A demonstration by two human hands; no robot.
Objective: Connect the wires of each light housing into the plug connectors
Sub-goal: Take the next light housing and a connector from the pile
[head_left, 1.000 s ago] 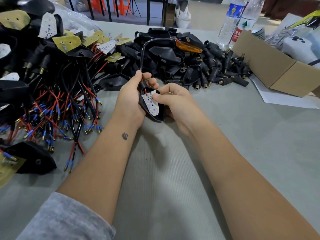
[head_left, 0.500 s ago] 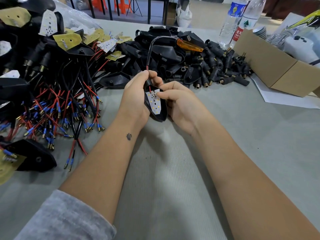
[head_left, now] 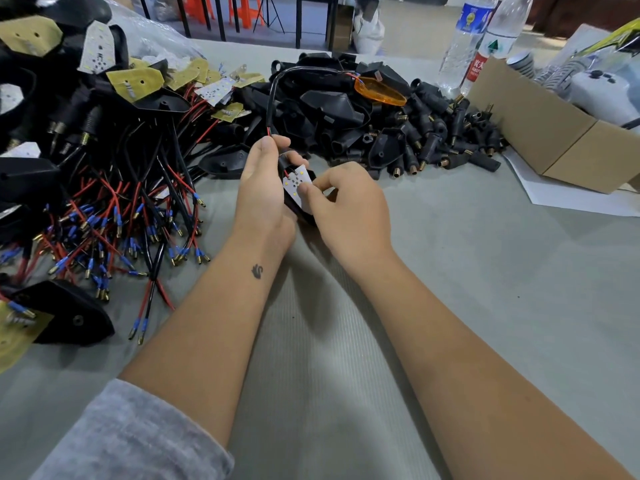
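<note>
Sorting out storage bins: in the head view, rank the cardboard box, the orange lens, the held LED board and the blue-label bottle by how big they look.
1. cardboard box, cut off by the frame
2. blue-label bottle, top cut off
3. orange lens
4. LED board, partly hidden by fingers; close to the lens, unsure.

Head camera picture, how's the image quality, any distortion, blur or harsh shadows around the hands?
Head view: wide-angle bend curves the table edge and leans the bottles; soft, even light casts only a faint shadow under the left hand and right hand; the LED board is sharp, the background chairs slightly soft.
</note>
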